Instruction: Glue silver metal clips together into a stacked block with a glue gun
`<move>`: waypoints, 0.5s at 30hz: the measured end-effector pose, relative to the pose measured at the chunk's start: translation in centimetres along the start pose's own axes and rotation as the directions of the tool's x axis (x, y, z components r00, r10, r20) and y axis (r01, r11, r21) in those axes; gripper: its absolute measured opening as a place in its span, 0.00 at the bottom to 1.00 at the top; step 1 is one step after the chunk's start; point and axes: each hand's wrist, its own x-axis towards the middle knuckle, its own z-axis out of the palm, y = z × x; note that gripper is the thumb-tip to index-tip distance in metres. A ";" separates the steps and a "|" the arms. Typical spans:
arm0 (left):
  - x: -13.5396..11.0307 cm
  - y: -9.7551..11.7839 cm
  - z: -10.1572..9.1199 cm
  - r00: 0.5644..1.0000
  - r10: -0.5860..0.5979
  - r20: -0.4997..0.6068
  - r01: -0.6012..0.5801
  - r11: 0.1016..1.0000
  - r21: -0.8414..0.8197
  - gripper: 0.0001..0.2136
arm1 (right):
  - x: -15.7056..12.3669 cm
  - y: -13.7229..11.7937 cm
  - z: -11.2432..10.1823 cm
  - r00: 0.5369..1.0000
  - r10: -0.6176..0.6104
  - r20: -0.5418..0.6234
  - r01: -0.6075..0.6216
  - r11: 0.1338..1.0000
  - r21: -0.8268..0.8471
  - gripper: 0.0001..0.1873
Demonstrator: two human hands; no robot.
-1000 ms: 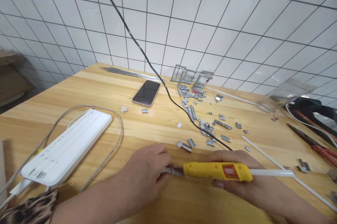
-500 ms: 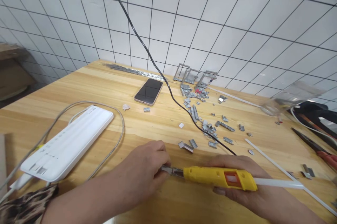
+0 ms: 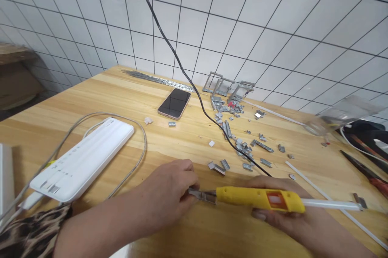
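Note:
My left hand point(image 3: 171, 187) is closed in a pinch on a small grey metal bracket point(image 3: 204, 196), whose right end sticks out from the fingertips. Held sideways in my right hand point(image 3: 292, 223) is a yellow hot glue gun point(image 3: 245, 197), its nozzle pointing left at the bracket. Nozzle and bracket overlap in view, so I cannot tell whether they touch. A white glue stick point(image 3: 330, 204) juts from the gun's rear. The trigger and most right fingers are hidden. A black cord point(image 3: 200, 98) runs from above down to the gun area.
Loose metal pieces point(image 3: 242, 147) lie scattered beyond my hands, with upright metal frames point(image 3: 222, 84) near the tiled wall. At left are a white power bank point(image 3: 85, 157) with cables and a phone point(image 3: 175, 103). Red-handled scissors point(image 3: 363, 169) and another glue stick point(image 3: 318, 189) lie right.
The glue gun has shifted slightly right, away from my left fingers, and more of the bracket shows. The whole view has also moved a little.

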 end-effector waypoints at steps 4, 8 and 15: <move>0.2 0.3 0.5 1.000 0.025 -0.001 -0.025 0.998 0.064 0.07 | 0.1 -0.2 0.0 0.994 0.106 -0.041 -0.100 0.986 0.134 0.16; 0.6 0.4 1.0 0.999 0.029 -0.015 -0.028 0.997 0.078 0.05 | 0.0 0.0 0.3 0.992 0.120 -0.048 -0.110 0.978 0.177 0.17; 0.5 -0.1 -0.1 0.960 -0.274 0.049 0.240 0.727 -0.643 0.07 | -0.8 1.7 0.3 0.917 0.205 -0.342 -0.104 0.951 0.291 0.19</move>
